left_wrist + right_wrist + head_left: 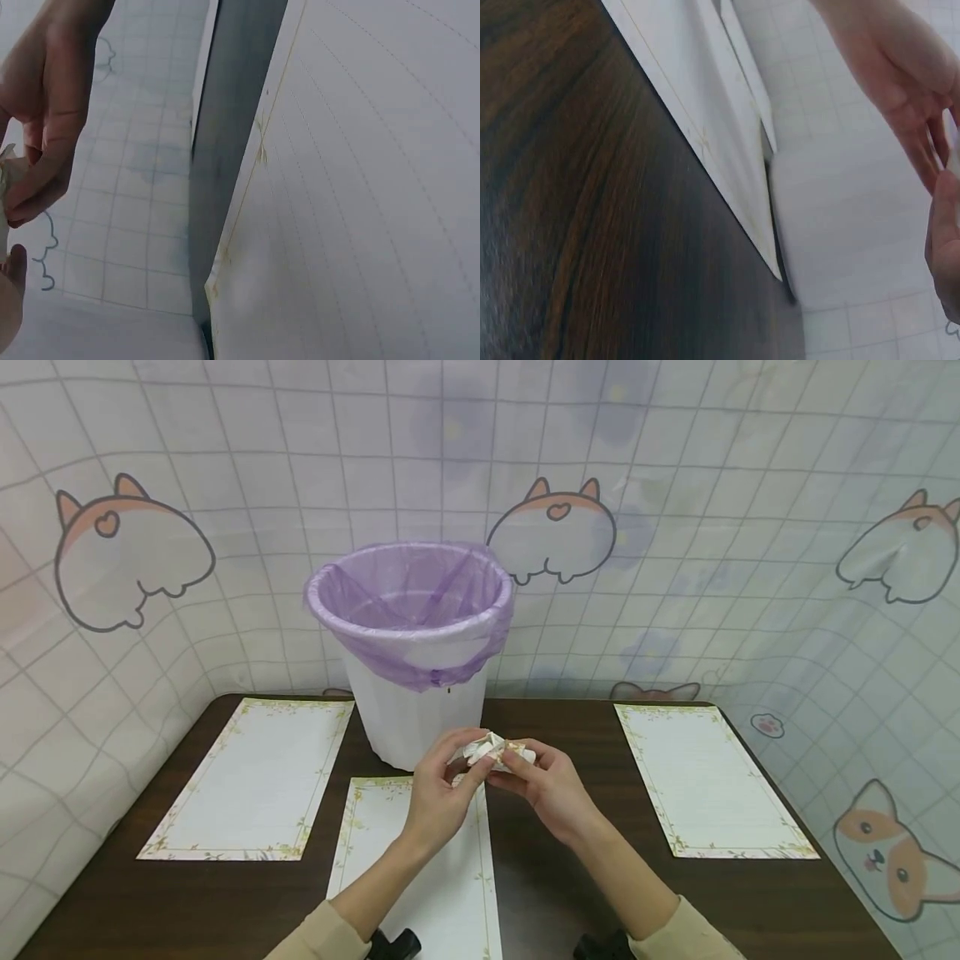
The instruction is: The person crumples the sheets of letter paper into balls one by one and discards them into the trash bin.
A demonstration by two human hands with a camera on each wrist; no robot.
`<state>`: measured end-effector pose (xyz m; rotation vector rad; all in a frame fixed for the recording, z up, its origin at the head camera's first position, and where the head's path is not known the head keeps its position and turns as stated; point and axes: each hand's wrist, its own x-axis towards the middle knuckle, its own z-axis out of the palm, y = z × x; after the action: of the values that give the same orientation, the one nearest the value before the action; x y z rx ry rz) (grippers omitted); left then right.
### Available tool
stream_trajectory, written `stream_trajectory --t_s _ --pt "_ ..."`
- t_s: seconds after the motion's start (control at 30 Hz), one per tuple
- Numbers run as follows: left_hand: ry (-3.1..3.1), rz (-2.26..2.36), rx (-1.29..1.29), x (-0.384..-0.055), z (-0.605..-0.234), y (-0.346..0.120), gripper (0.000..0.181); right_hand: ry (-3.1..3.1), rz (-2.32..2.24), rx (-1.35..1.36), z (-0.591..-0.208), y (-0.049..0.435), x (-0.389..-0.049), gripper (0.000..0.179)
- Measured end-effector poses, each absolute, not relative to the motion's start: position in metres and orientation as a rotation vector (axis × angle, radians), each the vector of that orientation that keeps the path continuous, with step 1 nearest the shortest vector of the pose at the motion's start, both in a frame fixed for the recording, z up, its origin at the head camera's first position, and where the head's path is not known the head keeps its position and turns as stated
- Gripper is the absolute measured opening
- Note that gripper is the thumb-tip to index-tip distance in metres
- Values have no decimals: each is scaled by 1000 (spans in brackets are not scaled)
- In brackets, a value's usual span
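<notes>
A crumpled white sheet of paper (pixel 491 748), with bits of yellowish print, is held between both hands above the table, in front of the bin. My left hand (pixel 441 793) grips its left side, fingers curled behind it and thumb in front. On the other side my right hand (pixel 553 789) pinches it between thumb and fingers. Both thumbs nearly meet at the middle. In the left wrist view only an edge of the crumpled paper (pixel 10 171) shows at the left border. Much of it is hidden by the fingers.
A white bin (pixel 416 722) lined with a purple bag (pixel 442 656) stands behind the hands. Flat bordered sheets lie left (pixel 247 781), right (pixel 716 781) and centre (pixel 420 877) on the dark wooden table (pixel 540 868). A patterned curtain (pixel 712 543) surrounds it.
</notes>
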<state>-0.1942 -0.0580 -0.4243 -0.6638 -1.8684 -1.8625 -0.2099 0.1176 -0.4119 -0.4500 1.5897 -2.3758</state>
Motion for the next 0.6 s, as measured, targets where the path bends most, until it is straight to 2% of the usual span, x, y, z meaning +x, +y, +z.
stream_trajectory --t_s 0.3,0.6 --pt "-1970 -2044 -625 -195 -419 -60 28 1774 -2422 -408 -416 116 -212 25" --pt "-1943 -1908 -517 -194 -420 -51 18 1853 -2492 -357 -414 112 -212 16"
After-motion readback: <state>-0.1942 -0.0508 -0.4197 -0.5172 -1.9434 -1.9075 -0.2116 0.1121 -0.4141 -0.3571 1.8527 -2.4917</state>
